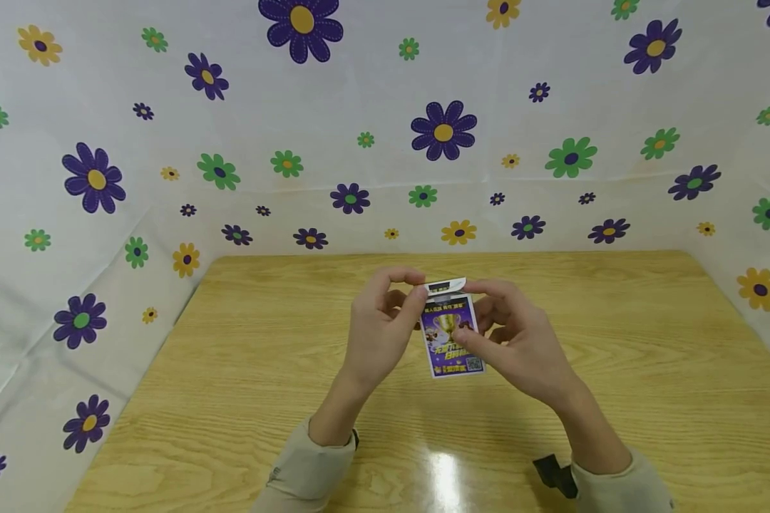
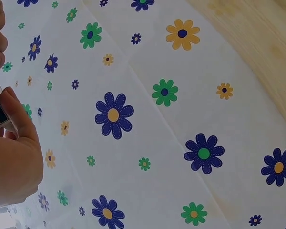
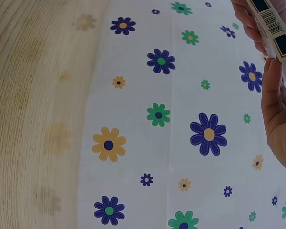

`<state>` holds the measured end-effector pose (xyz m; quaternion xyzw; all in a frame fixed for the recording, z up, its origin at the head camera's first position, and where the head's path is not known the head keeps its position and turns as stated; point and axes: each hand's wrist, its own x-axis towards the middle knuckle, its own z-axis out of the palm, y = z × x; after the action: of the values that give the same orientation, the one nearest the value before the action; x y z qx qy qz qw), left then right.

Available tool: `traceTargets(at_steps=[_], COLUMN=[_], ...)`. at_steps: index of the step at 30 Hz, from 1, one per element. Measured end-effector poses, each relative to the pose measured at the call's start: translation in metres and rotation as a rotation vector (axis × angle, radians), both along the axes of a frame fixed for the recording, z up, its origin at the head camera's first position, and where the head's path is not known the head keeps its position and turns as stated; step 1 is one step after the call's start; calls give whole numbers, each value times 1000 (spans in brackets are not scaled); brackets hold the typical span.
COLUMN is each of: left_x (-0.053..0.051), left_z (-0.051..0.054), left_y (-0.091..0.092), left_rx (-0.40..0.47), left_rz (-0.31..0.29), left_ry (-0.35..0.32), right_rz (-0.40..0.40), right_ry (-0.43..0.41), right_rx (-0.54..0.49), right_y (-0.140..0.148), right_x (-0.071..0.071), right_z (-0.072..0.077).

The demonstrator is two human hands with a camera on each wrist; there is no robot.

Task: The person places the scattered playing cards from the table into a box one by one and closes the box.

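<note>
A small flat cardboard box (image 1: 445,362), purple in front with a gold trophy and a QR code, is held up over the table between both hands. Its white top flap (image 1: 445,287) stands raised. My left hand (image 1: 378,331) pinches the upper left corner by the flap, thumb and index finger together. My right hand (image 1: 529,349) grips the right side, thumb on the printed front and index finger at the flap's right end. A barcode shows on the narrow side of the box (image 3: 271,21) in the right wrist view. What is inside cannot be seen.
The wooden table (image 1: 263,370) spreads out under both hands. A white cloth (image 1: 359,92) with purple, green and yellow flowers hangs behind it and along both sides. A black strap (image 1: 556,476) sticks out by the right sleeve.
</note>
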<state>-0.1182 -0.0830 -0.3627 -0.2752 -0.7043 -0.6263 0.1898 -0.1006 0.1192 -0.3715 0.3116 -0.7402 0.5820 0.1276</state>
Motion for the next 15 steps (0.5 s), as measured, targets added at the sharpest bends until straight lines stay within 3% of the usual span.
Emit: traceTargets(at_steps=[4,15], left_x=[1,2], left_z=[1,4], left_y=[-1,-5], left_rx=[1,-48], left_rz=[-5,-8], left_ry=[-55,-110], right_rz=[-3,4], right_ry=[9,3], right_rx=[7,63], right_y=[-1,0], right_x=[0,-1], right_z=[-1,-1])
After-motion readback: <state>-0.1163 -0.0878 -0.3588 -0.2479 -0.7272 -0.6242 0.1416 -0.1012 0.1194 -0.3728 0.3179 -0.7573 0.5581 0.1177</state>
